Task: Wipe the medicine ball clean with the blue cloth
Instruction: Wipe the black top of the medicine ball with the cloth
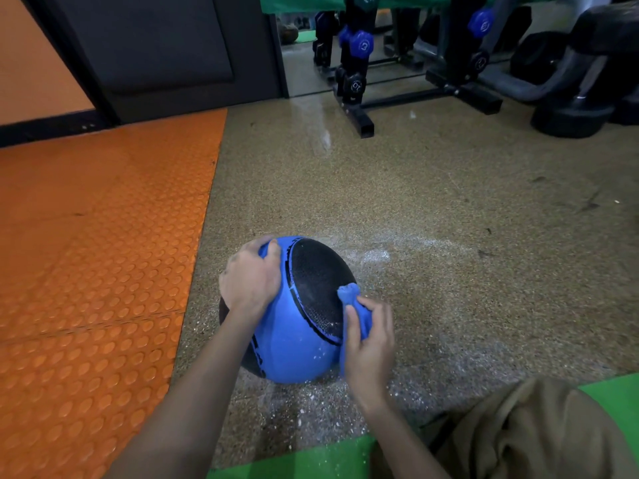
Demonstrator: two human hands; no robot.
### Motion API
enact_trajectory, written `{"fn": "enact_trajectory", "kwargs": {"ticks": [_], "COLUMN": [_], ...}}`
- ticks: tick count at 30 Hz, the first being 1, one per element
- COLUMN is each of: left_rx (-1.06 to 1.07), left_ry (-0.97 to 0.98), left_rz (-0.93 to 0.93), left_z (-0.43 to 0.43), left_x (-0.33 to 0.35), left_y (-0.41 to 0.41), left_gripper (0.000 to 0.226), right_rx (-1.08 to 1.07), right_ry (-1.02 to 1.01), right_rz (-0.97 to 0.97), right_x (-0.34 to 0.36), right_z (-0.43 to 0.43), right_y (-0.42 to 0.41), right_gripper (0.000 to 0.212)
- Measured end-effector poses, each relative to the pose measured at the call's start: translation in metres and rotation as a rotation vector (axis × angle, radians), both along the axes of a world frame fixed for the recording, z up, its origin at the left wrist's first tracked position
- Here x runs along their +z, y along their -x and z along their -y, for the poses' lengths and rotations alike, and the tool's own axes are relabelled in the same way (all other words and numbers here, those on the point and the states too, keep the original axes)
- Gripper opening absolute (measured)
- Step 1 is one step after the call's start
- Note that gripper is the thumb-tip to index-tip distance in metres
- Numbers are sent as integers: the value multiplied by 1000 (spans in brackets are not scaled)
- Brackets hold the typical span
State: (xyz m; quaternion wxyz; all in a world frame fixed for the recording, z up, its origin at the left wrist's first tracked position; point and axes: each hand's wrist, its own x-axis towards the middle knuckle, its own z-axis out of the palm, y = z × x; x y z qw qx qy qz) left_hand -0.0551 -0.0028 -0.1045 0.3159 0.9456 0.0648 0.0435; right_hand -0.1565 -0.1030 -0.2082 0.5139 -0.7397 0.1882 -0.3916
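Tan trouser leg (pixel 536 433) and green mat (pixel 294 461) edge the near side as a person's two hands hold a blue-and-black medicine ball (pixel 294 337) on a speckled gym floor (pixel 415 202).

The ball rests on the floor between the hands, white specks scattered around it. The left hand (pixel 250 281) curls over its upper left side and grips it. The right hand (pixel 370 344) clutches a bunched blue cloth (pixel 349 293) pressed to the ball's right side, at the rim of the black textured panel. Black lettering low on the ball's blue band is partly hidden and unreadable. An orange studded mat (pixel 96 271) lies to the left. On the far rack (pixel 356 108), a blue dumbbell (pixel 362 43) bears a "3".
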Motion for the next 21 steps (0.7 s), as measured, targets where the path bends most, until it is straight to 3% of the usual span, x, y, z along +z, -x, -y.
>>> {"fn": "enact_trajectory", "kwargs": {"ticks": [2,4,11,15,18,21], "left_rx": [37,70,120,150,188,206], "left_ry": [33,66,141,182,172,164], "left_rz": [-14,-13,-14,-9,-6,-2], "left_z": [-6,-9,-22,-26,-23,-20], "left_x": [-1,-2,-5,-9,-10,-11], "left_y": [0,1,5,4,4,1], "left_gripper": [36,37,38,38,40,41], "right_rx": [-6,-4,118,33,35,50], "right_ry": [-168,-232,302,42,-171,1], "right_rz": [-77,-136,97,7,-114,-48], "right_x": [-9,-7,12,-5,-7,8], "right_z": [5,4,-34,-14,-9,-23], "right_y": [-1,1,5,1,2,5], "right_gripper": [7,5,22,21,3,15]}}
